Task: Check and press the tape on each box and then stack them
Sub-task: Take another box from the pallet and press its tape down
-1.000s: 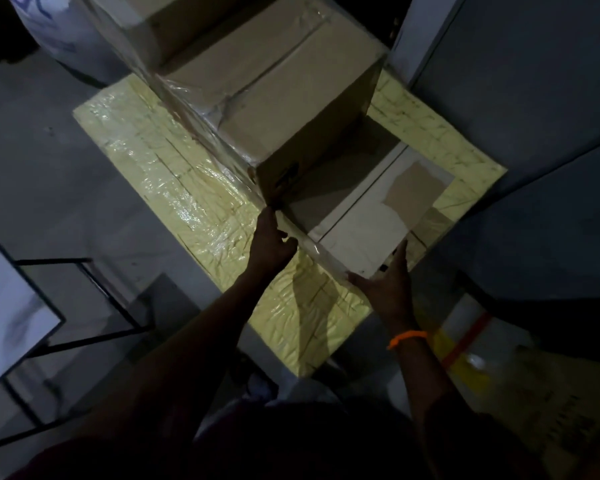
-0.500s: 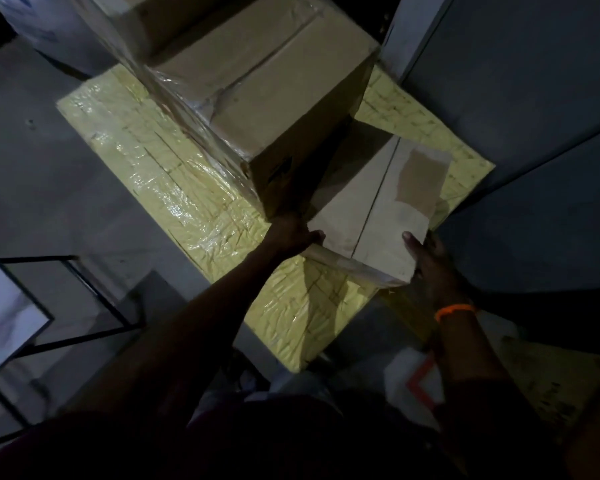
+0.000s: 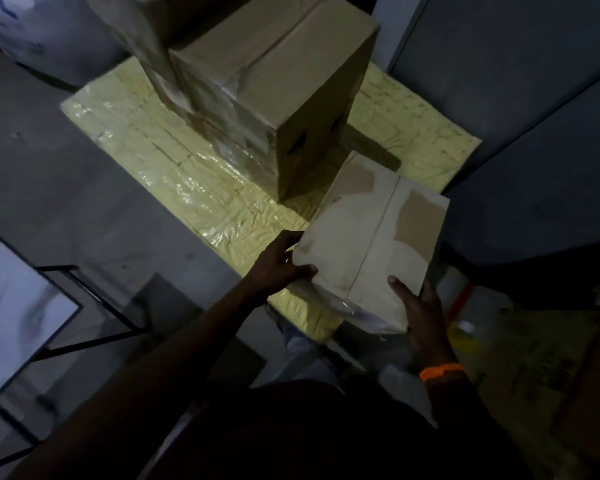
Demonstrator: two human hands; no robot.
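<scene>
A small pale cardboard box with torn brown patches and a centre seam is held up between both hands, above the near edge of a yellow plastic-wrapped platform. My left hand grips its near-left corner, thumb on the top face. My right hand holds the near-right corner from below, thumb on top. Loose clear tape hangs off the box's near edge. A large taped brown box stands on the platform behind it, with another box beside it at the far left.
Grey panels rise on the right. A black metal frame with a white board stands at the left. A white sack sits far left. Yellowish printed cardboard lies at the lower right on the grey floor.
The small box has been lifted off the platform and drawn toward me and to the right, away from the large box. Both hands shifted from its edge to its near corners.
</scene>
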